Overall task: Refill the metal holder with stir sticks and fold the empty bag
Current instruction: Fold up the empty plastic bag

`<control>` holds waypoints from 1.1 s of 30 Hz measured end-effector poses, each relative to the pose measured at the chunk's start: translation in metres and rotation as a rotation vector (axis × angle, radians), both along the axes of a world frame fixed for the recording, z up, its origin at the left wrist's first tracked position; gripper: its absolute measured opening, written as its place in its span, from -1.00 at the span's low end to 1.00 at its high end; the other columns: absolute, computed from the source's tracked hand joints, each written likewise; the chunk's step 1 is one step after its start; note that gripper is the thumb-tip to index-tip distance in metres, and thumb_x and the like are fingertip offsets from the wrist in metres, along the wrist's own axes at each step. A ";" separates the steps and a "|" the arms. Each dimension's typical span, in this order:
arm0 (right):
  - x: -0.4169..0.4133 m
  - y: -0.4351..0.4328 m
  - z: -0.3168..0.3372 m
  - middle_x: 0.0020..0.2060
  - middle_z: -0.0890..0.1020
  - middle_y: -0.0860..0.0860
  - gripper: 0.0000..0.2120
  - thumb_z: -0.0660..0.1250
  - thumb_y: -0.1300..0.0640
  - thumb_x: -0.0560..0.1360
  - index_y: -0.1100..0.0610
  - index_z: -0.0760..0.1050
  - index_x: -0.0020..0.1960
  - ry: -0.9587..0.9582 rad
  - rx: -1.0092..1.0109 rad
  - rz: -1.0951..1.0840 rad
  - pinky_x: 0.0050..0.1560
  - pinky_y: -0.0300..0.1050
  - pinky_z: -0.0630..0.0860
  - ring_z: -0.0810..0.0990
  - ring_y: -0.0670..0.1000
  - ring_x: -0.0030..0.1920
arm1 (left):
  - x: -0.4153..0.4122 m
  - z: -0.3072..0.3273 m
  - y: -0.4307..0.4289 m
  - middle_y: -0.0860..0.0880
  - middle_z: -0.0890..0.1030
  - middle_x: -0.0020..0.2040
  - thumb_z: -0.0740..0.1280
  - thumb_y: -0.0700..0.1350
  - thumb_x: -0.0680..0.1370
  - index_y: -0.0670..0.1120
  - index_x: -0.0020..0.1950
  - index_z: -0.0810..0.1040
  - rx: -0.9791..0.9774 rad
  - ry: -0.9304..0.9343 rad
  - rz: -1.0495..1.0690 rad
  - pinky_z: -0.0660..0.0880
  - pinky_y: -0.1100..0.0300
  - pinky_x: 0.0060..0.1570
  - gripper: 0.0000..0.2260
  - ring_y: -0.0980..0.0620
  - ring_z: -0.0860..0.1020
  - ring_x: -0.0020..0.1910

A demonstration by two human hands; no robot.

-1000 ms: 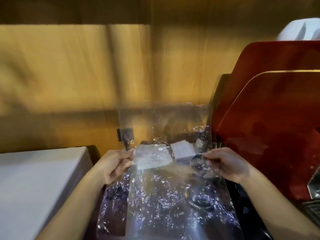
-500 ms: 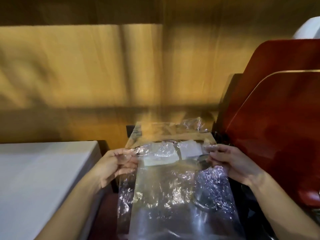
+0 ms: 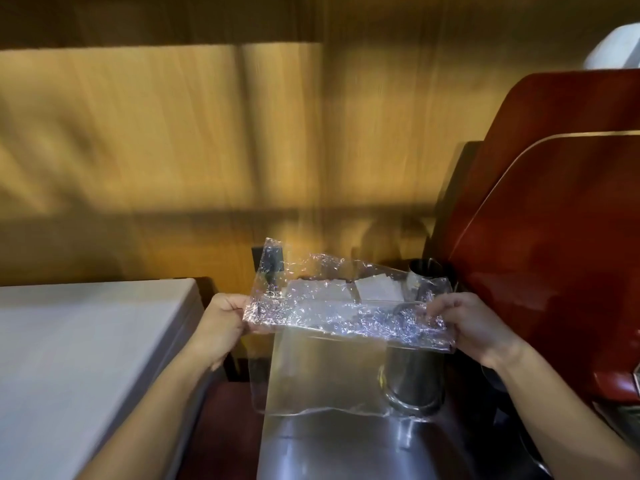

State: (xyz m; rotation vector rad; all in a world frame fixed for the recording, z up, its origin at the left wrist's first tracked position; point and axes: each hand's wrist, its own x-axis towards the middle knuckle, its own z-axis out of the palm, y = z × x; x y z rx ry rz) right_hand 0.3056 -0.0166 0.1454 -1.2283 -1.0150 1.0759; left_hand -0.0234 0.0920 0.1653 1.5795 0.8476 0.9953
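I hold an empty clear plastic bag (image 3: 332, 313) stretched between both hands above a steel counter. Its upper part is folded over into a crinkled band, and the rest hangs down in a smooth sheet. My left hand (image 3: 221, 320) pinches the band's left end. My right hand (image 3: 467, 323) pinches its right end. White labels show through the plastic. The metal holder (image 3: 415, 379), a shiny steel cylinder, stands on the counter behind the bag's right side, partly veiled by the plastic. No stir sticks can be made out in it.
A steel countertop (image 3: 346, 445) lies under the bag. A white box-shaped surface (image 3: 86, 358) fills the left. A large red machine (image 3: 554, 220) stands close on the right. A wood-panelled wall (image 3: 173, 150) rises behind.
The bag's top has been folded down toward me into a narrow crinkled band. Both hands have moved slightly lower and wider apart, and the metal holder now shows behind the plastic.
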 end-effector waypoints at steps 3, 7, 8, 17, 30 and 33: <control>0.001 -0.003 -0.001 -0.37 0.63 0.14 -0.62 0.17 0.58 0.35 0.28 0.56 -0.50 -0.081 -0.013 -0.009 -0.48 -0.17 0.56 0.64 0.03 -0.32 | 0.001 0.000 -0.001 0.01 0.62 -0.51 0.01 -0.62 0.41 -0.33 -0.43 0.51 0.023 -0.051 -0.002 0.49 0.38 -0.52 -0.60 0.06 0.58 -0.49; -0.004 -0.008 0.007 -0.30 0.69 0.09 -0.71 0.25 0.48 0.38 0.24 0.64 -0.38 -0.234 -0.001 0.018 -0.41 -0.21 0.53 0.62 0.03 -0.30 | -0.008 -0.008 0.007 -0.10 0.70 -0.27 0.02 -0.56 0.45 -0.19 -0.39 0.60 -0.049 -0.071 -0.053 0.59 0.22 -0.38 -0.53 -0.15 0.68 -0.25; -0.004 -0.010 0.009 -0.29 0.70 0.06 -0.75 0.27 0.46 0.37 0.24 0.65 -0.34 -0.233 0.001 0.022 -0.38 -0.18 0.54 0.61 0.04 -0.29 | -0.012 -0.009 0.009 -0.11 0.71 -0.21 0.06 -0.50 0.46 -0.17 -0.33 0.63 -0.054 -0.052 -0.074 0.60 0.19 -0.33 -0.57 -0.15 0.67 -0.18; -0.009 -0.015 0.007 -0.15 0.69 0.11 -0.65 0.44 0.05 0.26 0.18 0.61 0.00 -0.092 0.018 0.044 -0.32 -0.15 0.58 0.68 0.10 -0.18 | -0.017 -0.013 0.007 -0.04 0.70 -0.05 0.49 0.11 0.31 0.09 0.14 0.59 -0.075 0.078 -0.233 0.57 0.09 -0.11 -0.58 -0.06 0.66 -0.12; -0.022 -0.009 0.004 0.16 0.51 0.16 -0.47 0.49 0.26 0.29 -0.08 0.46 0.19 -0.364 -0.067 -0.005 -0.04 -0.04 0.60 0.58 0.13 0.05 | -0.020 -0.005 -0.002 0.18 0.50 0.22 0.31 -0.55 0.38 0.17 0.22 0.50 0.186 0.155 -0.193 0.58 0.29 -0.19 -0.33 0.15 0.53 0.15; -0.032 -0.003 0.011 0.33 0.34 0.03 -0.55 0.43 0.19 0.38 -0.05 0.46 0.24 -0.870 0.018 -0.202 0.34 0.04 0.20 0.28 0.09 0.35 | -0.015 0.016 -0.012 0.23 0.46 0.27 0.25 -0.57 0.38 0.26 0.20 0.46 0.418 0.220 -0.191 0.42 0.33 0.19 -0.26 0.25 0.40 0.29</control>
